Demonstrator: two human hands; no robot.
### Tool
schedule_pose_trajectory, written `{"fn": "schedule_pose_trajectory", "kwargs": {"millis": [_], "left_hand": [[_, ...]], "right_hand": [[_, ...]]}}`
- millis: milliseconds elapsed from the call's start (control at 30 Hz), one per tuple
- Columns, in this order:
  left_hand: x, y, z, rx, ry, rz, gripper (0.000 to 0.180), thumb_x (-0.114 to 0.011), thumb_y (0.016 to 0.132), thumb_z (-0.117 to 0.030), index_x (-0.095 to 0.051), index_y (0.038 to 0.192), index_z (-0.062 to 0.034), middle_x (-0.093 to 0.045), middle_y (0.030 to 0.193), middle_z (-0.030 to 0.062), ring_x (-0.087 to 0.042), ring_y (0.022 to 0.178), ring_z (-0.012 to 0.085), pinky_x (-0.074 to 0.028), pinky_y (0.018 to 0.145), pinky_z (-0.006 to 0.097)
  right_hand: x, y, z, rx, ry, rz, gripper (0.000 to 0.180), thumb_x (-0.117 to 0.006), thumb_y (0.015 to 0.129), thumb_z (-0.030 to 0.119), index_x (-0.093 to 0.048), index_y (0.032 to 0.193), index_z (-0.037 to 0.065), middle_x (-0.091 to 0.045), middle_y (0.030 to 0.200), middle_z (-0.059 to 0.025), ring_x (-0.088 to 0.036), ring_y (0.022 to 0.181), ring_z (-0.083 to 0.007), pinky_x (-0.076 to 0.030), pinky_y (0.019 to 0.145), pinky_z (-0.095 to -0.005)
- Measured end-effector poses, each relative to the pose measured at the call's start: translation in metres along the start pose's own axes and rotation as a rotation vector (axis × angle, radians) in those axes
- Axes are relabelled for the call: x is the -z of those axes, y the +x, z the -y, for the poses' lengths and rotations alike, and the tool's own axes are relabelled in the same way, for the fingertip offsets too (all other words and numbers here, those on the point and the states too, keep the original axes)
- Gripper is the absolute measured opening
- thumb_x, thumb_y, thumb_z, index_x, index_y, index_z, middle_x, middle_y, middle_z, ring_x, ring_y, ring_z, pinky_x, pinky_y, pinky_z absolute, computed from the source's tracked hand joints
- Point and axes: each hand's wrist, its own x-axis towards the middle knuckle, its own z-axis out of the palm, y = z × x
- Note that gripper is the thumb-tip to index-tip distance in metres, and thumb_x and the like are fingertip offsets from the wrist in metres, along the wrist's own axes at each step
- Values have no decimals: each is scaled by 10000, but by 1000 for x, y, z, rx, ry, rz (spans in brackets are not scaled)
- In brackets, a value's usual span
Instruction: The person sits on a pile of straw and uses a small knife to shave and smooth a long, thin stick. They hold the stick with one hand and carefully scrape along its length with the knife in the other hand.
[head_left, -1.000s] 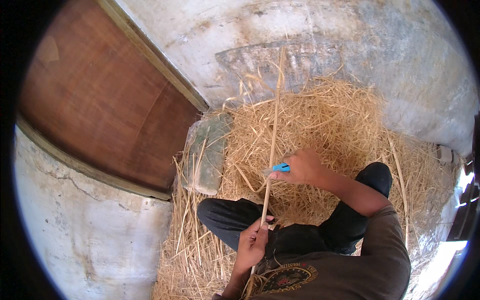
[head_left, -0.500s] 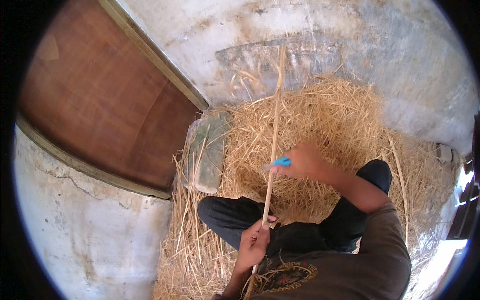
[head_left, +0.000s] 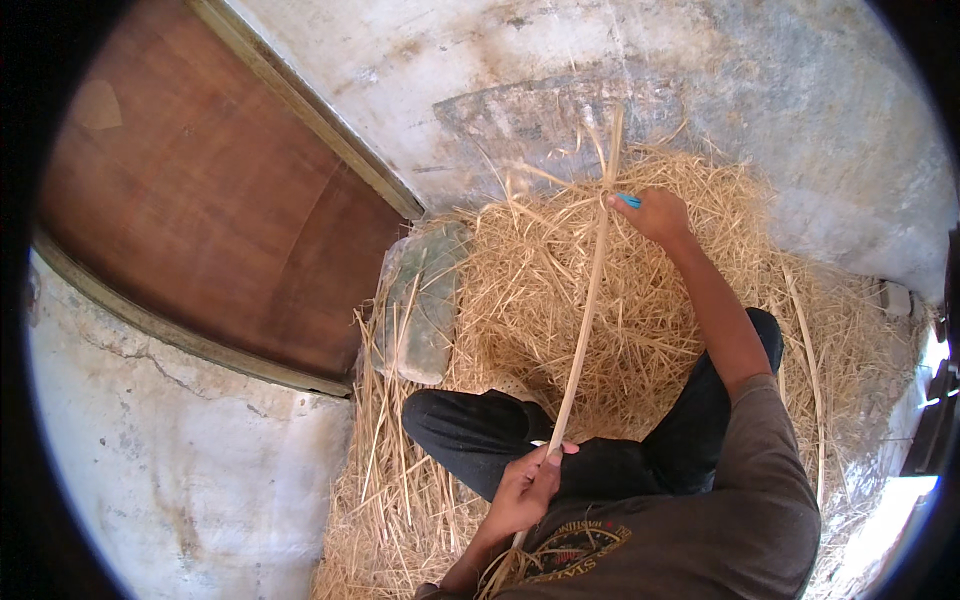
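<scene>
A long pale cane or bamboo strip (head_left: 585,335) runs from my lap up toward the wall. Around its lower part my left hand (head_left: 522,494) is closed, with the strip's end passing beneath toward my shirt. Far up the strip, my right hand (head_left: 662,215) grips a knife with a blue handle (head_left: 628,200). Its blade meets the strip at a joint, though the blade itself barely shows. Thin peeled shavings (head_left: 540,178) curl off to the left of that joint.
Loose straw-like shavings (head_left: 640,290) are heaped around my crossed legs. At left lies a greenish stone slab (head_left: 425,310) beside a brown door panel (head_left: 220,200). A stained plaster wall (head_left: 780,120) rises beyond the heap. Long strips (head_left: 806,360) lie at right.
My right hand has slid the knife up along the strip, away from me, to its far part. The strip has swung slightly right; my left hand has shifted a little right, still gripping.
</scene>
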Motion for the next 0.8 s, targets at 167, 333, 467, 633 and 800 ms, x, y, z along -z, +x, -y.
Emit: {"fn": "schedule_pose_trajectory", "kwargs": {"millis": [167, 333, 467, 633, 800], "left_hand": [[11, 4, 6, 61, -22, -36, 273, -404, 1027, -189, -555, 1171, -13, -399, 559, -54, -337, 490, 14, -284, 458, 192], [32, 21, 17, -18, -224, -150, 299, -350, 1033, -225, -530, 1123, -4, -440, 535, -2, -371, 391, 53, -296, 370, 199], [34, 23, 10, -111, -293, -121, 306, -335, 1042, -224, -524, 1103, 7, -428, 529, -4, -370, 391, 56, -298, 373, 200], [17, 21, -5, -71, -222, -113, 286, -357, 1039, -234, -519, 1112, -10, -417, 528, -16, -346, 407, 39, -280, 383, 204], [9, 16, -7, 6, -116, -105, 240, -386, 1028, -193, -526, 1102, -12, -418, 546, -35, -332, 451, 18, -255, 418, 198]], "right_hand": [[19, -24, 37, -140, 69, 152, 868, -374, 774, 836, -565, 529, 26, -506, 472, -110, -552, 472, -277, -439, 477, -429], [51, -92, 71, 148, 67, 354, 821, -400, 787, 813, -620, 584, 48, -528, 489, -115, -556, 474, -281, -424, 461, -419], [31, -156, 102, 580, 212, 444, 730, -476, 790, 764, -634, 577, 84, -522, 464, -123, -558, 442, -283, -427, 450, -432], [13, -167, 111, 634, 171, 254, 704, -508, 785, 744, -617, 559, 87, -536, 468, -121, -566, 431, -301, -442, 442, -425], [5, -110, 84, 382, 57, 180, 702, -550, 744, 757, -606, 535, 89, -538, 462, -111, -566, 425, -299, -446, 441, -432]]}}
